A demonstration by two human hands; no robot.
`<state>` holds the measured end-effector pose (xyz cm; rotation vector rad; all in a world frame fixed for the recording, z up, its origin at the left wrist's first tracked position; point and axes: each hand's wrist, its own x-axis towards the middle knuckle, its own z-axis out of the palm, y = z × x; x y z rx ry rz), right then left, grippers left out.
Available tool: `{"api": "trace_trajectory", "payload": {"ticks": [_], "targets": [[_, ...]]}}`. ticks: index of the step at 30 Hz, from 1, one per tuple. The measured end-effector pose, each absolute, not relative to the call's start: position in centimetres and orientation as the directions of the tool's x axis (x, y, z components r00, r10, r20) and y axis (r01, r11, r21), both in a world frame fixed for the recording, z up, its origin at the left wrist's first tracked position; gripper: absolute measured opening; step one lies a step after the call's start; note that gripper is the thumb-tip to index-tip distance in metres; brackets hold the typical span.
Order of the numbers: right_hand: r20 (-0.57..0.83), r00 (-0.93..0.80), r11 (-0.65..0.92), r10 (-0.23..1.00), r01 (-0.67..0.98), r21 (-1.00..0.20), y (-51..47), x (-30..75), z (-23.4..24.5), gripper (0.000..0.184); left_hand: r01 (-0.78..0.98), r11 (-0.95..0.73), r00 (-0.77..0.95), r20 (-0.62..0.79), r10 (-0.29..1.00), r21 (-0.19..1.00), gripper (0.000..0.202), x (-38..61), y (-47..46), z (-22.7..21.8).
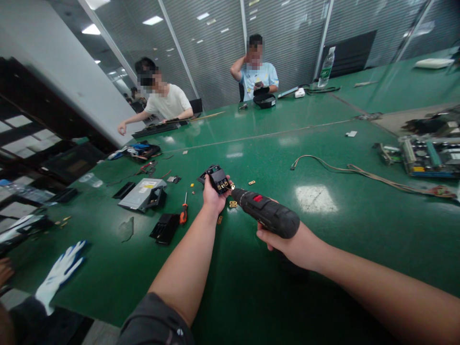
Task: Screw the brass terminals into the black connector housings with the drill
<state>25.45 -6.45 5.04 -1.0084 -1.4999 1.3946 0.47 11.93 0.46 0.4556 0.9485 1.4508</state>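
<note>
While the left hand [213, 195] is closing around a small black plastic module [218, 179] and holding it up above the green workbench [323, 143], the right hand [287, 243] is gripping a black cordless drill [268, 211] from underneath, with its nose pointing right at the module's brass terminals [224, 185]. The drill's tip is sitting right by those terminals, but it's too small to tell if the bit is actually touching one. A few loose brass pieces [233, 204] are lying on the bench just below the module.

Off to the left, an orange-handled screwdriver [184, 210] is lying beside a black plastic cover [165, 228], near a silver disc drive [142, 194]. A white glove with blue trim [61, 273] is sitting near the bench's front edge, and a long tan cable [359, 176] is trailing toward a circuit board [427, 158] on the right. Farther down the bench, one person in a white T-shirt [168, 102] is leaning over some black parts [156, 128], while another person in a light blue shirt [258, 80] is sitting with a hand raised behind their head, near a water bottle [326, 67].
</note>
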Motion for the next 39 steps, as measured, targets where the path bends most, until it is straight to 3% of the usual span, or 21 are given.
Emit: {"api": "trace_trajectory", "payload": {"ticks": [8,17,24,39], "targets": [[-0.009,-0.345,-0.010,0.939,-0.001,-1.000,-6.63,25.18,5.64,0.086,-0.624,0.124,-0.141,-0.268,0.953,0.771,0.066,0.57,11.91,0.62],[0.032,-0.342,0.034,0.939,0.001,-0.999,-6.54,25.33,5.44,0.081,-0.634,0.125,-0.142,-0.275,0.951,0.763,0.065,0.54,11.97,0.45],[0.081,-0.326,0.091,0.942,0.018,-0.996,-6.46,25.45,5.08,0.062,-0.640,0.122,-0.141,-0.272,0.952,0.759,0.064,0.46,12.08,0.34],[0.052,-0.328,0.061,0.943,0.017,-0.998,-6.47,25.39,4.84,0.073,-0.620,0.120,-0.152,-0.269,0.951,0.775,0.066,0.74,11.75,0.94]]}}
